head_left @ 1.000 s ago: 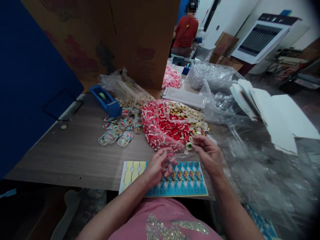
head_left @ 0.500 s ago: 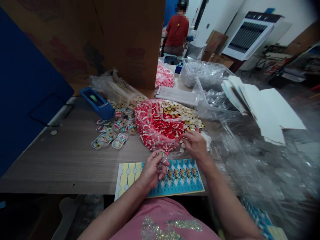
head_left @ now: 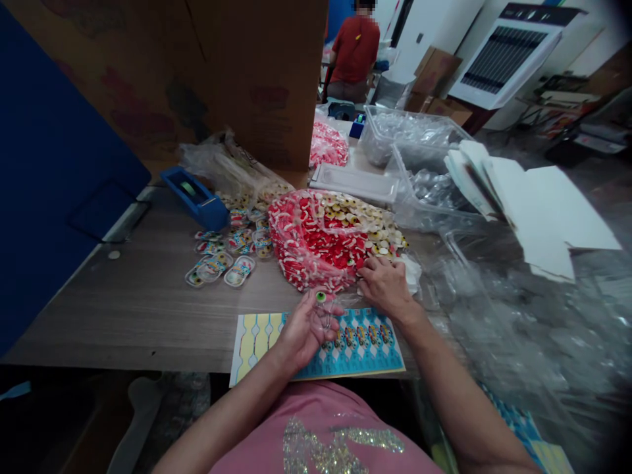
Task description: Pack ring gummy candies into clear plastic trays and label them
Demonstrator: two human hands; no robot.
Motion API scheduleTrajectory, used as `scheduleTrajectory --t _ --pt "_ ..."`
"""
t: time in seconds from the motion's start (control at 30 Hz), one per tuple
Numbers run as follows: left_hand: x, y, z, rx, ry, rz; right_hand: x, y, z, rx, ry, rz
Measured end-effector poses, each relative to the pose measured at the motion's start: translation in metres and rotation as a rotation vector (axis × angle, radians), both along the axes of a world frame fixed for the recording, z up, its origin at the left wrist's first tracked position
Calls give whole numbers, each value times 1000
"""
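In my left hand (head_left: 297,336), palm up, lies a small clear plastic case (head_left: 324,317), held by the fingers. A round eyeball piece with a green iris (head_left: 320,297) shows at its upper end. My right hand (head_left: 388,284) is at the near right side of an open bag of red-and-white pieces (head_left: 316,243). Its fingers are bent down among pale eyeball pieces (head_left: 382,234), and what they pinch is hidden. Under my left hand is a sticker sheet (head_left: 365,359), blue on the right, with bare yellow backing on the left.
Several filled cases (head_left: 239,271) lie left of the bag, beside a blue tape dispenser (head_left: 195,197). Clear bins (head_left: 409,125) and white cards (head_left: 543,204) stand at the right. A big cardboard box (head_left: 257,79) rises behind. A person in a red shirt (head_left: 354,52) is farther back.
My left hand has opened out somewhat around the clear case, showing the eyeball piece better. My right hand has turned palm down, its fingers lower among the eyeball pieces. The view has shifted slightly.
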State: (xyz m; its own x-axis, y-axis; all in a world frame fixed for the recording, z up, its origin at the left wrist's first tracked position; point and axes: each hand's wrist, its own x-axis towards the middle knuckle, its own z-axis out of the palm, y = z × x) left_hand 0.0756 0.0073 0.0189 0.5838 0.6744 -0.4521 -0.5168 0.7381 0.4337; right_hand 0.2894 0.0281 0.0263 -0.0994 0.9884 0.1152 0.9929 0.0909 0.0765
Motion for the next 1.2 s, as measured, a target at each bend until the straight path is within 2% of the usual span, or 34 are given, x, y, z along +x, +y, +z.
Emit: scheduleTrajectory --t 0.1,0.17,0.27,0.33,0.47,0.7,0.93,1.2 --pt "0 0 2 7 10 21 -2 -2 7 53 104 -12" --pt "1 -1 2 16 18 35 -8 -8 15 79 357 40" --pt "2 -1 2 32 9 49 -25 -20 26 -56 838 196" --pt "3 -3 2 47 1 66 -39 -24 27 -131 984 229" --pt "4 -7 1 63 9 51 -53 -22 19 -70 905 224" --pt "3 -7 -4 69 21 63 -52 -24 5 -43 916 294" --pt "9 -8 -8 120 98 102 -54 -32 5 -71 840 282" --pt "23 6 -9 186 134 140 -43 -30 6 6 972 202"
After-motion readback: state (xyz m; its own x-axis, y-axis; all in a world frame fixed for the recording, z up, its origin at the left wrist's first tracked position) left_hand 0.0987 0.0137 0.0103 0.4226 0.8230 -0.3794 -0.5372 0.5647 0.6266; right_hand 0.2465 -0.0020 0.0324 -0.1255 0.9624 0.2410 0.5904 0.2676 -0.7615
